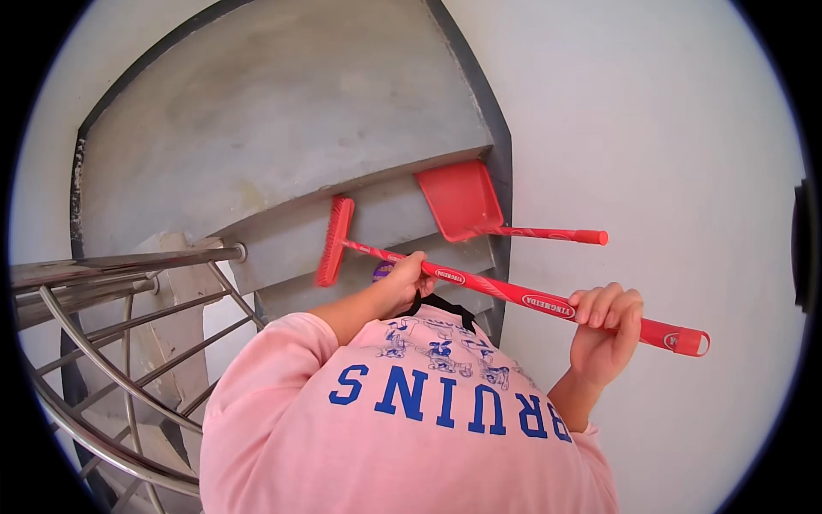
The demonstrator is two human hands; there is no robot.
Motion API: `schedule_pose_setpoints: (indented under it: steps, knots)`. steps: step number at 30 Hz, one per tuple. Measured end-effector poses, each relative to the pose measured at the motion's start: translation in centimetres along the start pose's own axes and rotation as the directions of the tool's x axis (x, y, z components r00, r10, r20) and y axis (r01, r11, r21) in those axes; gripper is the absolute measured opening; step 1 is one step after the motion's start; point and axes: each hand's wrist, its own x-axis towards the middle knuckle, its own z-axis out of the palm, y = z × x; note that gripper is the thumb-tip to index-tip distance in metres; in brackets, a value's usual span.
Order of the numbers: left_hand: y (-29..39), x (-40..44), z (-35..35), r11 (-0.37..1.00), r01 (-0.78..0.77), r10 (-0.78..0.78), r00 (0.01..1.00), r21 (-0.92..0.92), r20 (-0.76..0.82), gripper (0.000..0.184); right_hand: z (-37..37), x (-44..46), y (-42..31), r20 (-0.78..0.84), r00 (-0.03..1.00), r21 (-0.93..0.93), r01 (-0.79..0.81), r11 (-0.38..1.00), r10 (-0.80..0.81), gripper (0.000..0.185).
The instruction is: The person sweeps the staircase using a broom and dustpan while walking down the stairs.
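A red broom point(492, 287) runs slantwise across my front, its bristled head point(335, 242) at the left over a stair step. My left hand point(409, 278) is closed around the lower part of the handle. Nearer the handle's top end, my right hand point(610, 330) wraps its fingers round it. Beyond the broom, a red dustpan point(462, 201) rests on a step against the right wall, with its handle point(556, 235) sticking out to the right. Neither hand touches the dustpan.
Grey concrete steps point(377, 212) lie below me, with a wide landing point(282, 111) beyond them. A metal railing point(128, 265) curves along the left side. On the right rises a white wall point(651, 154) with a dark skirting band point(499, 158).
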Motion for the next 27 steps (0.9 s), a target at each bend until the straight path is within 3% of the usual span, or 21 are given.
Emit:
schedule_pose_setpoints:
  steps: [4,5,6,7,8,11,13,14,17,20,23,24,27]
  knots:
    - [0.5,-1.7,1.3,0.999,0.035,-0.036,0.997,0.008,0.065,0.027,1.2,0.3,-1.4,0.104,0.988,-0.077,0.118,0.990,-0.110,0.040]
    - [1.2,-1.6,1.1,0.996,0.029,-0.025,0.998,-0.087,0.053,0.024,1.7,0.8,-1.7,0.129,0.981,-0.103,0.156,0.982,-0.142,0.045]
    - [2.1,-1.1,0.2,0.983,0.030,0.001,0.985,-0.180,0.173,0.020,1.6,1.1,-2.3,0.142,0.978,-0.336,0.192,0.922,-0.152,0.079]
    - [3.5,-3.3,1.1,0.970,-0.046,0.071,0.992,-0.239,0.100,0.017,1.3,1.2,-2.4,0.105,0.981,-0.386,0.191,0.903,-0.162,0.099]
    - [4.9,-4.7,0.7,0.963,-0.060,0.119,0.969,-0.262,0.217,0.013,0.0,1.9,-1.8,0.165,0.938,-0.416,0.345,0.841,-0.303,0.091]
    - [8.8,-7.2,-0.9,0.881,-0.246,0.272,0.962,-0.403,0.007,0.010,-2.6,3.8,-0.9,-0.308,0.926,-0.481,0.048,0.876,-0.220,0.077]
    - [11.1,-7.8,-4.3,0.836,-0.205,0.268,0.962,-0.509,0.052,0.025,-6.9,3.7,3.2,-0.505,0.844,-0.529,-0.134,0.838,-0.183,0.074]
    - [11.9,-7.1,-6.4,0.804,-0.295,0.326,0.945,-0.516,-0.033,0.036,-9.0,3.7,5.5,-0.565,0.810,-0.549,-0.229,0.804,-0.155,0.075]
    - [12.0,-11.2,-8.4,0.792,-0.291,0.348,0.937,-0.536,0.005,0.036,-12.1,3.3,11.2,-0.608,0.766,-0.638,-0.317,0.702,-0.207,0.062]
    - [11.1,-13.5,-9.7,0.763,-0.365,0.427,0.904,-0.534,-0.007,0.036,-13.8,4.2,13.5,-0.510,0.856,-0.618,-0.292,0.730,-0.090,0.046]
    - [9.8,-13.7,-12.2,0.727,-0.441,0.523,0.852,-0.526,0.010,0.048,-14.6,5.1,14.9,-0.507,0.858,-0.603,-0.284,0.745,-0.083,0.032]
    - [9.2,-13.3,-12.7,0.710,-0.503,0.579,0.815,-0.493,0.003,0.054,-15.3,5.5,15.3,-0.469,0.875,-0.647,-0.249,0.721,-0.119,0.030]
    - [7.2,-12.8,-12.8,0.711,-0.444,0.591,0.797,-0.545,0.122,0.058,-17.1,5.3,16.3,-0.347,0.917,-0.722,-0.126,0.681,-0.197,0.029]
